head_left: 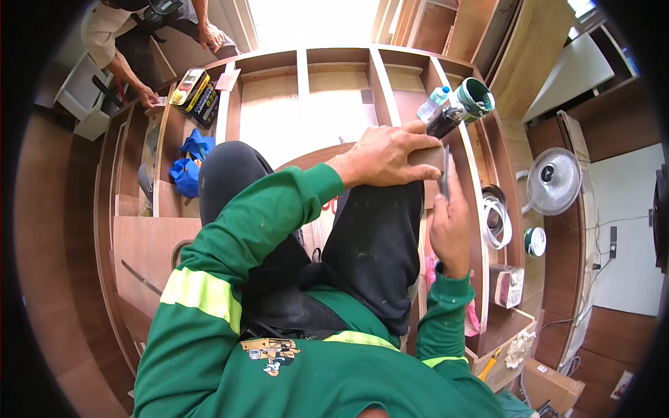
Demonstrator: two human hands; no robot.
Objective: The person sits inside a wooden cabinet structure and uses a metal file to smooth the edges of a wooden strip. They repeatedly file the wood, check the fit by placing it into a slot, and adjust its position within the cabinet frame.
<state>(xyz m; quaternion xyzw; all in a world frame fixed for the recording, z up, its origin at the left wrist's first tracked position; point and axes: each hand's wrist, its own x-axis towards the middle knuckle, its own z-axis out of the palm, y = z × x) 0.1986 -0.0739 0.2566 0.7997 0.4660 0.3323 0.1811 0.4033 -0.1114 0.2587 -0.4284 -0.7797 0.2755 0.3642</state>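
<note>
My left hand (387,155) lies flat on a brown wooden board (426,158) that rests across my raised knee, pressing it down. My right hand (450,221) is closed around a thin flat metal blade (444,171), held upright against the board's right end. Both arms wear green sleeves. My black trousers fill the middle of the view.
I sit on a large wooden cabinet frame (306,76) with open compartments. A green tin (475,99), a clear bottle (432,103), a roll of white edge tape (496,221), a blue cloth (189,161), a boxed item (195,94) and a standing fan (554,181) lie around. Another person (132,42) crouches at the far left.
</note>
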